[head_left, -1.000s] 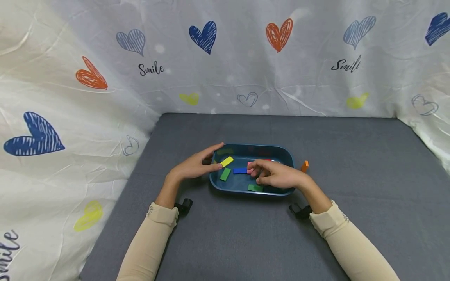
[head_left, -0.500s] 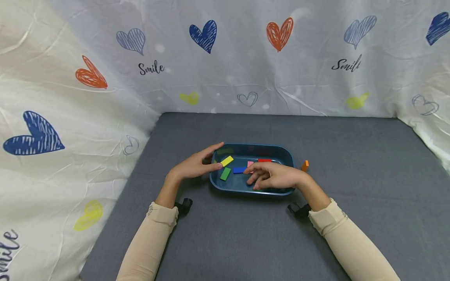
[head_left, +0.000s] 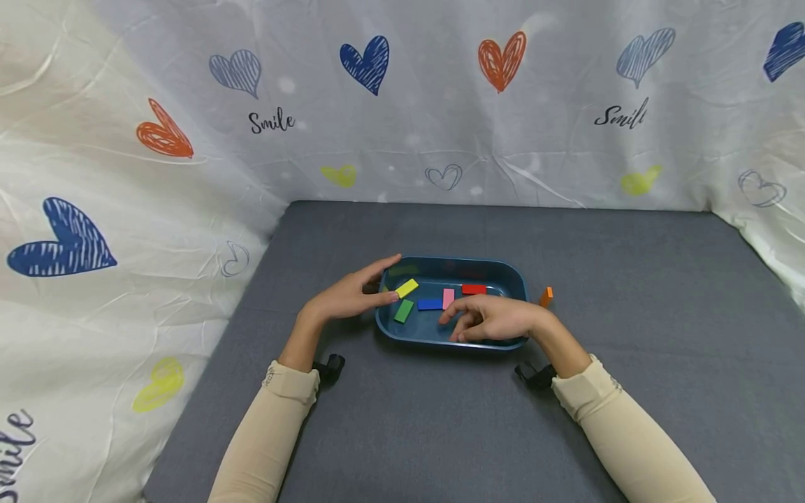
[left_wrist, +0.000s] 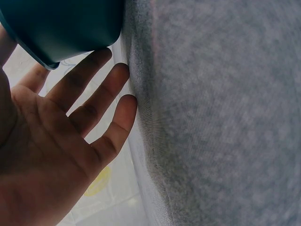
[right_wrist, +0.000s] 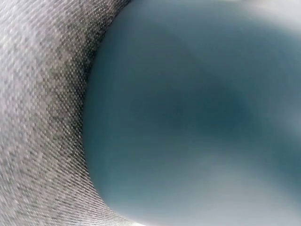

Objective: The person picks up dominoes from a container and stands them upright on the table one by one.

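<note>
A dark teal tray (head_left: 411, 338) stands on the grey cloth with small coloured blocks lying inside. My left hand (head_left: 342, 297) rests on its left end, thumb on the rim beside a yellow block (head_left: 407, 288). In the left wrist view its fingers (left_wrist: 110, 87) are spread and nearly straight under and beside the tray wall. My right hand (head_left: 493, 318) reaches into the tray, fingers bent down near the front wall. The green block there is hidden by this hand, and I cannot tell whether the fingers hold it. The right wrist view shows only the tray's outer wall (right_wrist: 188, 108) and cloth.
Also in the tray are a second green block (head_left: 404, 311), a blue block (head_left: 430, 304), a pink block (head_left: 448, 298) and a red block (head_left: 474, 288). An orange block (head_left: 546, 297) stands outside its right end. A patterned curtain (head_left: 402, 105) hangs behind the table.
My right hand has shifted down toward the front wall, covering the front green block and uncovering the red and pink ones. The left hand and tray have stayed in place.
</note>
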The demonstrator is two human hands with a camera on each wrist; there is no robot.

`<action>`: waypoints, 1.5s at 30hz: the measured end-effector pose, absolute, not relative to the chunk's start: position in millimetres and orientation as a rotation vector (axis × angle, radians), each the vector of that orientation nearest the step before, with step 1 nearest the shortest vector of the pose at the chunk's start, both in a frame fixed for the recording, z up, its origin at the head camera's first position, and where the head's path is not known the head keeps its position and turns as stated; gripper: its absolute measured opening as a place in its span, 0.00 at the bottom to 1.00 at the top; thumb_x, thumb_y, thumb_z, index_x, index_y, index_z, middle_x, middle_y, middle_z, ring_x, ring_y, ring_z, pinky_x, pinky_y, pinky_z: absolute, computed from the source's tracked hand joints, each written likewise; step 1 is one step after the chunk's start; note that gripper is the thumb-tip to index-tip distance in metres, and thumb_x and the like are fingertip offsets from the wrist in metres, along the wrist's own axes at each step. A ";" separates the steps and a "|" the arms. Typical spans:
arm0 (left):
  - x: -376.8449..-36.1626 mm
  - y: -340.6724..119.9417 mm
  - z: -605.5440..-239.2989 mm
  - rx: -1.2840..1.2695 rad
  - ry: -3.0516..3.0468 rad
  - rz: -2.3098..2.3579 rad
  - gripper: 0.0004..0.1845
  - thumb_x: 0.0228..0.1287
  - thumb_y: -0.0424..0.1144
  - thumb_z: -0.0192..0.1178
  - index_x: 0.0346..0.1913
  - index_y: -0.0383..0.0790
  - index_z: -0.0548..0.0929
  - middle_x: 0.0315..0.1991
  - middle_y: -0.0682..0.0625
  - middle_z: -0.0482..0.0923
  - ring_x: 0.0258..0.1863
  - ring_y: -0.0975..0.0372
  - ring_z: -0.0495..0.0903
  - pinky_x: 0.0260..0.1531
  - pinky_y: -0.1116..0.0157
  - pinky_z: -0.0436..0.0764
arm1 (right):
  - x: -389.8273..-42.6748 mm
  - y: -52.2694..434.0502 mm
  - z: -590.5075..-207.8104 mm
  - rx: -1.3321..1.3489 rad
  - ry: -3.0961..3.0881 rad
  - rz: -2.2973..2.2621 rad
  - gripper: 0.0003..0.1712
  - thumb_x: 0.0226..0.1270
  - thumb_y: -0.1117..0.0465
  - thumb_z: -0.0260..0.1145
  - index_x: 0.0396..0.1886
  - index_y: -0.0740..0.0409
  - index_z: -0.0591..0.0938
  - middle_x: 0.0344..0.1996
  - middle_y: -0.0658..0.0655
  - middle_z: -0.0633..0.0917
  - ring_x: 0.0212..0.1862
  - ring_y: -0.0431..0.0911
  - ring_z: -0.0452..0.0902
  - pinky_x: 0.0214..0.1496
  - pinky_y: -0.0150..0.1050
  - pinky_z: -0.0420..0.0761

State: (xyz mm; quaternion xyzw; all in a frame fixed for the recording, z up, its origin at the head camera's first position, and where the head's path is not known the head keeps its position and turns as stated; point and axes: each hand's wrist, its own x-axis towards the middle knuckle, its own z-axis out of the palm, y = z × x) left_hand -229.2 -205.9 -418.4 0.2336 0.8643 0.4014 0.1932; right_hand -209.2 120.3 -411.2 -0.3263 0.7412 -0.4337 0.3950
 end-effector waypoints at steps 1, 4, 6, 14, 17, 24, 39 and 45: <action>-229.1 -205.8 -418.1 0.656 2.426 1.126 0.42 0.73 0.54 0.62 0.82 0.62 0.52 0.83 0.54 0.50 0.78 0.42 0.59 0.72 0.39 0.65 | -209.2 120.7 -410.9 -0.826 1.872 -1.102 0.23 0.76 0.67 0.61 0.68 0.67 0.72 0.49 0.58 0.90 0.53 0.46 0.84 0.56 0.38 0.82; -228.9 -205.3 -417.2 0.654 2.425 1.125 0.42 0.73 0.54 0.62 0.82 0.63 0.52 0.83 0.54 0.50 0.78 0.42 0.59 0.72 0.38 0.64 | -209.5 121.9 -409.8 -0.827 1.854 -1.113 0.23 0.77 0.67 0.60 0.68 0.68 0.72 0.49 0.59 0.89 0.53 0.46 0.84 0.56 0.37 0.82; -229.3 -205.1 -417.1 0.656 2.425 1.124 0.42 0.73 0.54 0.62 0.82 0.63 0.52 0.83 0.54 0.50 0.78 0.42 0.59 0.72 0.38 0.64 | -209.7 122.7 -409.2 -0.831 1.846 -1.118 0.24 0.77 0.67 0.60 0.68 0.68 0.71 0.49 0.60 0.89 0.54 0.47 0.84 0.56 0.36 0.82; -229.2 -204.3 -416.0 0.647 2.426 1.115 0.42 0.72 0.55 0.62 0.82 0.64 0.52 0.83 0.54 0.50 0.78 0.43 0.60 0.72 0.39 0.65 | -210.1 125.8 -408.5 -0.847 1.811 -1.134 0.26 0.76 0.66 0.61 0.70 0.68 0.70 0.52 0.62 0.88 0.56 0.48 0.82 0.55 0.37 0.81; -229.4 -204.6 -416.7 0.642 2.428 1.109 0.42 0.73 0.55 0.61 0.82 0.63 0.51 0.83 0.54 0.49 0.78 0.43 0.59 0.72 0.39 0.65 | -210.4 127.0 -408.5 -0.846 1.787 -1.151 0.27 0.76 0.65 0.61 0.71 0.67 0.70 0.54 0.64 0.87 0.57 0.48 0.82 0.56 0.38 0.81; -229.9 -204.5 -417.6 0.641 2.433 1.102 0.42 0.73 0.55 0.61 0.82 0.63 0.51 0.83 0.54 0.49 0.78 0.42 0.60 0.72 0.38 0.65 | -211.3 128.8 -410.0 -0.831 1.730 -1.226 0.28 0.75 0.65 0.64 0.69 0.70 0.70 0.53 0.63 0.87 0.55 0.47 0.83 0.54 0.38 0.83; -228.0 -204.8 -416.3 0.636 2.444 1.088 0.42 0.72 0.55 0.61 0.82 0.64 0.52 0.83 0.54 0.50 0.78 0.43 0.60 0.72 0.39 0.65 | -212.4 133.1 -410.0 -0.766 1.611 -1.385 0.29 0.69 0.69 0.68 0.64 0.79 0.70 0.47 0.54 0.89 0.50 0.43 0.86 0.54 0.37 0.85; -227.7 -204.4 -415.7 0.627 2.441 1.086 0.42 0.72 0.56 0.61 0.82 0.64 0.52 0.83 0.54 0.49 0.78 0.42 0.59 0.72 0.38 0.64 | -213.3 134.6 -409.6 -0.768 1.627 -1.349 0.27 0.69 0.67 0.69 0.62 0.78 0.75 0.48 0.52 0.89 0.50 0.41 0.86 0.54 0.36 0.85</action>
